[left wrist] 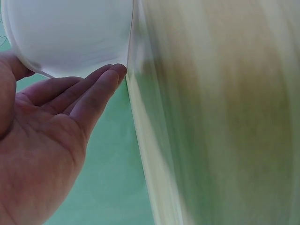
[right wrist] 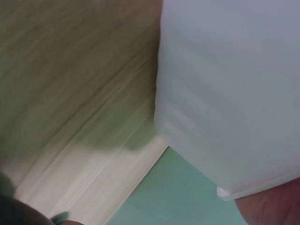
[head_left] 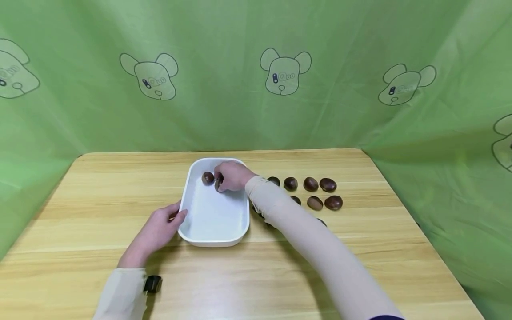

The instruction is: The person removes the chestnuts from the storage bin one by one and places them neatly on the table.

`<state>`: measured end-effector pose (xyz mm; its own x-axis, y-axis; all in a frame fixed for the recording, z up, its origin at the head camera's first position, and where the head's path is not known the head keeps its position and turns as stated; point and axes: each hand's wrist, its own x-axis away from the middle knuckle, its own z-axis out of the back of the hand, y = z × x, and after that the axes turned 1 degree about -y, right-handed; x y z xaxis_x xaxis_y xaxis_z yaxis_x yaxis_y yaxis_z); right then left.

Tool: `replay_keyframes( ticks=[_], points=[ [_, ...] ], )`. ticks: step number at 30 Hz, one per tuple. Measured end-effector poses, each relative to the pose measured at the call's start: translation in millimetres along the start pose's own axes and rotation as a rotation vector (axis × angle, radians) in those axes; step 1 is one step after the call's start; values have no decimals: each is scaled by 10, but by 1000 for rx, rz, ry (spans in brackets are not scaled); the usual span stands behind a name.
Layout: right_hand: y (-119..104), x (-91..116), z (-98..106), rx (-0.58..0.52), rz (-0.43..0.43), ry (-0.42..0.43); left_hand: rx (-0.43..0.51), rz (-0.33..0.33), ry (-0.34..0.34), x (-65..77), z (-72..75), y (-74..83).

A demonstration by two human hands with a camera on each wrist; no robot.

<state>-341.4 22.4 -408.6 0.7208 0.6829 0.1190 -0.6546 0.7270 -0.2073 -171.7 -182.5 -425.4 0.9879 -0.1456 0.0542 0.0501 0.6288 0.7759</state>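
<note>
A white rectangular tray (head_left: 214, 218) stands on the wooden table. My left hand (head_left: 162, 224) grips its left side, thumb over the rim and fingers along the outside; the left wrist view shows those fingers (left wrist: 89, 101) extended against the tray wall (left wrist: 70, 37). Reaching over the far right of the tray, my right hand (head_left: 234, 175) pinches a brown chestnut (head_left: 218, 185) close over the tray floor. Just left of it, another chestnut (head_left: 207, 178) lies in the tray. In the right wrist view the tray's outer wall (right wrist: 220, 93) hides most of that hand.
Several chestnuts (head_left: 328, 185) lie in loose rows on the table (head_left: 380, 249) right of the tray, some partly hidden under my right sleeve (head_left: 304, 235). A green printed curtain (head_left: 224, 111) surrounds the table's back and sides. A small black object (head_left: 153, 284) sits by my left cuff.
</note>
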Motion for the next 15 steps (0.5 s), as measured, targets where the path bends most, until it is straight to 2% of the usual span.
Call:
replay_keyframes(
  ticks=[8,15],
  points=[
    [56,44,59,-257,-9,21,-6,3,-2,-8,-9,9],
    [65,112,145,-333,8,43,-14,-5,-4,1,-5,6]
  ],
)
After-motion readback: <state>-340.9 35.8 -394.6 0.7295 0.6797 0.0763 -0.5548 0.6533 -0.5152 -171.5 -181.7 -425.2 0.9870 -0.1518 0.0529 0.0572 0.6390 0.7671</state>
